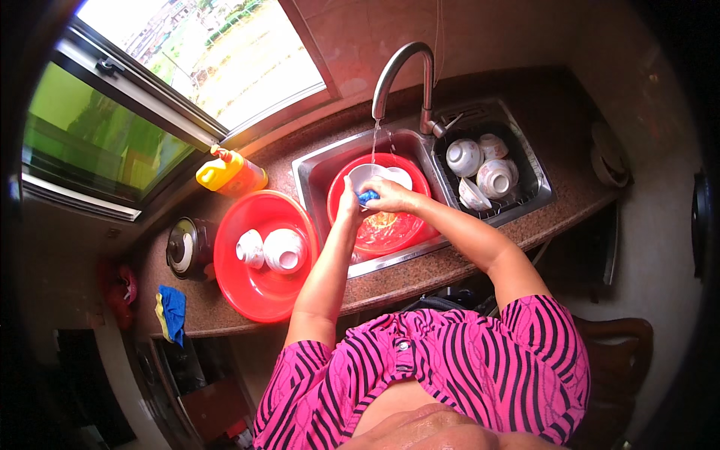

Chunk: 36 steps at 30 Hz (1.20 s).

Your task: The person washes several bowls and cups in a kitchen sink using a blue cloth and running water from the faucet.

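Note:
Over a red plastic basin (404, 241) set in the left sink bowl, my left hand (350, 203) grips a white bowl (361, 172) by its side. My right hand (392, 195) presses a blue scrubber (368, 196) against that bowl; the fingers partly hide both. Another white bowl (401, 176) shows behind my right hand, inside the basin. A thin stream of water (375, 140) runs from the curved metal faucet (378, 95) down toward the held bowl. Water stands in the basin below my hands.
Several patterned bowls (464, 158) sit in a dark rack (520, 147) in the right sink bowl. A second red basin (247, 304) holds patterned bowls (284, 251). Left on the granite counter (360, 292) are a yellow pump bottle (230, 174), a lidded pot (190, 247) and a blue-yellow cloth (171, 312).

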Each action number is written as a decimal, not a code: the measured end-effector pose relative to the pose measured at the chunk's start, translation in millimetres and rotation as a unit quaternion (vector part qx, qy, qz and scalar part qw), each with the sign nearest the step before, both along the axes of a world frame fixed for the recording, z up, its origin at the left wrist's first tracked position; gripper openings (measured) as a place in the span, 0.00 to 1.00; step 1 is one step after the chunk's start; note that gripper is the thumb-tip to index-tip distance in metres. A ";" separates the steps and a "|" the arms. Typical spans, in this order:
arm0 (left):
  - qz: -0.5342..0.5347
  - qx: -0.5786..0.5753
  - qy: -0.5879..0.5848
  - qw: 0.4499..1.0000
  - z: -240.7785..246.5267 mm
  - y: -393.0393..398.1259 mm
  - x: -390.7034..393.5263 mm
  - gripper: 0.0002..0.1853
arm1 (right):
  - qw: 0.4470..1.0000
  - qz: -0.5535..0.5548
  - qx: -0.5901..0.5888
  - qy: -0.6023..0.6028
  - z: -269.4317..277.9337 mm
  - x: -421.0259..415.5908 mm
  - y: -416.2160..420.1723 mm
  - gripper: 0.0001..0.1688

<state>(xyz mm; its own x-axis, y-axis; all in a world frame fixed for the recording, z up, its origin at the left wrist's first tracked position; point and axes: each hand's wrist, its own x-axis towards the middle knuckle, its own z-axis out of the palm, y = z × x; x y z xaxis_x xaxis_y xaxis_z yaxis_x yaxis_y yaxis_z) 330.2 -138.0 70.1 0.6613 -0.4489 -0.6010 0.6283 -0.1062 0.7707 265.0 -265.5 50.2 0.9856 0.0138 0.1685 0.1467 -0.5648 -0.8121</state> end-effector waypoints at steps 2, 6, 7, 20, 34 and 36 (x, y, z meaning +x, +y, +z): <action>0.009 -0.054 0.019 0.998 -14.1 13.6 17.9 0.40 | 0.997 0.018 -0.065 -0.042 25.2 -10.7 18.5 0.32; -0.056 -0.064 0.040 0.996 -7.7 8.9 15.6 0.43 | 0.995 -0.037 -0.035 -0.086 13.2 -8.6 5.3 0.35; -0.081 -0.056 0.037 0.994 -3.3 8.3 13.7 0.44 | 0.993 -0.074 -0.015 -0.095 8.5 -6.1 -1.6 0.32; 0.021 -0.285 0.196 0.938 -46.1 5.7 15.8 0.25 | 0.708 -0.034 0.703 0.052 15.8 -6.8 -47.0 0.25; 0.070 -0.193 -0.075 0.976 -0.9 4.7 13.7 0.13 | 0.923 -0.220 0.297 -0.110 10.2 -21.4 -43.8 0.16; 0.021 -0.149 -0.124 0.981 7.5 4.3 5.7 0.11 | 0.956 -0.199 0.110 -0.185 46.7 -17.3 -20.6 0.16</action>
